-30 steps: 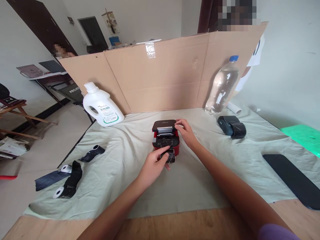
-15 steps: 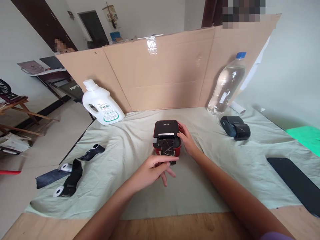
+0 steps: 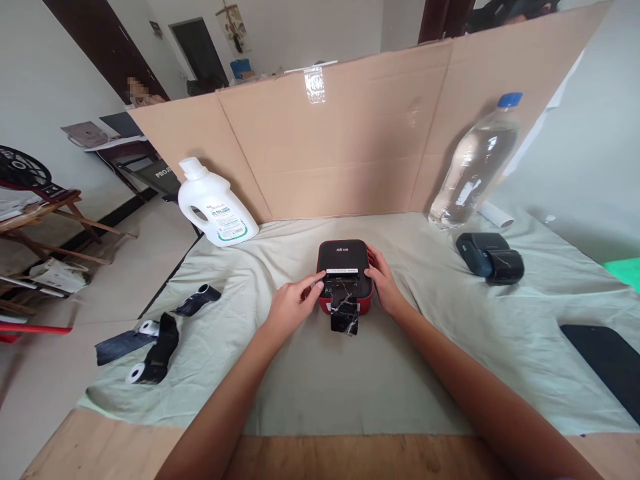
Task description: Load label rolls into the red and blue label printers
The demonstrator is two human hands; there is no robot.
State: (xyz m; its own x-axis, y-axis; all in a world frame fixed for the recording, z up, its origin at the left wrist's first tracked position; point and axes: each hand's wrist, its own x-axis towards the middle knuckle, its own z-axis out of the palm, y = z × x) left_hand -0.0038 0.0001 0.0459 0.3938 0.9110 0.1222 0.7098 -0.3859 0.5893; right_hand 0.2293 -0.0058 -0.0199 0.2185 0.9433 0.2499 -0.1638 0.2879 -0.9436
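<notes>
A small label printer (image 3: pixel 343 256) with a black lid and red sides sits on the cloth in front of me. A black marbled label strip (image 3: pixel 344 313) hangs out of its front. My right hand (image 3: pixel 384 279) grips the printer's right side, thumb at the lid's front corner and the other fingers partly hidden behind. At the left front corner, my left hand (image 3: pixel 295 303) touches the printer with its index fingertip at the lid's edge. The left thumb is slightly lower and a little apart; its other fingers are curled and partly hidden.
Black label rolls (image 3: pixel 155 350) lie at left. A white detergent bottle (image 3: pixel 217 207) and a clear water bottle (image 3: pixel 475 170) stand before a cardboard screen (image 3: pixel 340 147). A dark device with a roll (image 3: pixel 490 257) and a black phone (image 3: pixel 603 363) lie at right.
My left hand has moved from the hanging label strip up and left to the printer's left front corner, uncovering the strip. My right hand stays on the printer's right side.
</notes>
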